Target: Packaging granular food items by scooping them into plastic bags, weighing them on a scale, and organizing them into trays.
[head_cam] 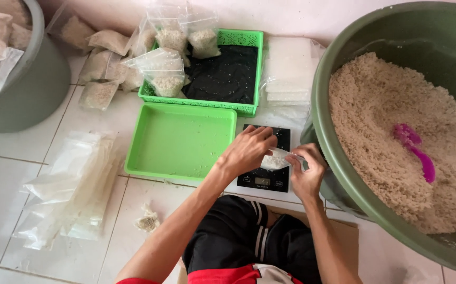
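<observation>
My left hand (248, 150) and my right hand (307, 173) both hold a small clear plastic bag (276, 160) with pale grain in it, just above a black digital kitchen scale (264, 181) on the white tiled floor. The left fingers pinch the bag's top from the left. The right hand grips its right end. A big green basin (343, 173) full of beige grain stands right beside my right hand, with a pink scoop (416, 150) lying in the grain.
A shallow green tray (180, 141) lies left of the scale. Behind it a green basket (243, 108) holds filled bags (167, 84). More filled bags (99, 94) lie at the back left. Empty clear bags (75, 189) are stacked at left. A grey tub (33, 89) stands far left.
</observation>
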